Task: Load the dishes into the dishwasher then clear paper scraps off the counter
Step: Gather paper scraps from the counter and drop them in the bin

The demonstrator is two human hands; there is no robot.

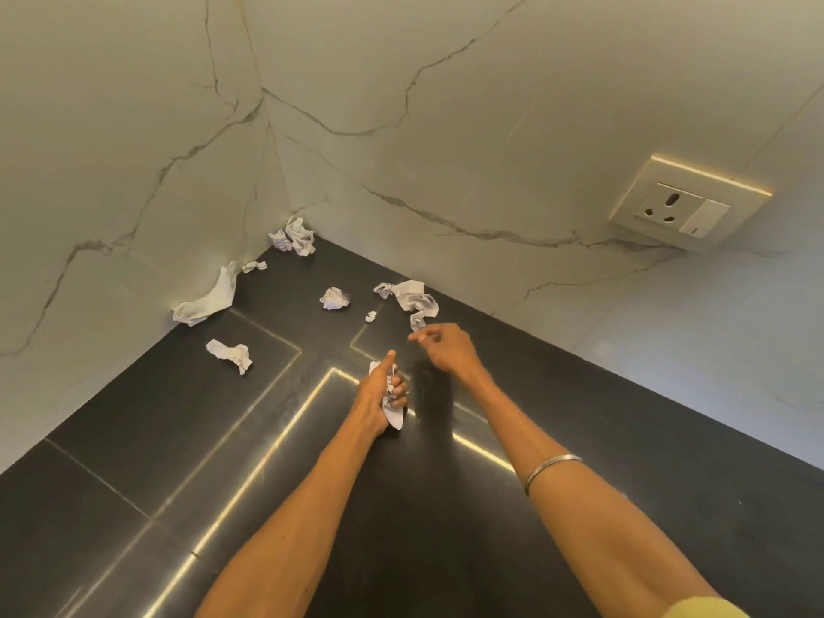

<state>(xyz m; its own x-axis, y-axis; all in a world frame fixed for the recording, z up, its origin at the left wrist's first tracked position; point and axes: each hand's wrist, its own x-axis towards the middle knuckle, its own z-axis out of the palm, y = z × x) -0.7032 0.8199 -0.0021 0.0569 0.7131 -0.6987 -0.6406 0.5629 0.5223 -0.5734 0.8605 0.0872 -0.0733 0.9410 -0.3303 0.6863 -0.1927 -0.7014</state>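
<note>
My left hand (382, 394) is closed around a wad of crumpled white paper (395, 417) above the black counter (133, 439). My right hand (441, 347) hovers just beyond it with fingers loosely curled and nothing in them, its fingertips close to a crumpled paper cluster (412, 296). Other scraps lie on the counter: a ball (334, 299), a tiny bit (370, 316), a twisted piece (229, 354), a long strip against the left wall (207, 301), a small piece (254, 266) and a bunch in the corner (294, 236).
Two marble-look walls (401, 127) meet in a corner behind the counter. A wall socket with a switch (682, 207) sits on the right wall. A thin bangle (550, 470) is on my right forearm.
</note>
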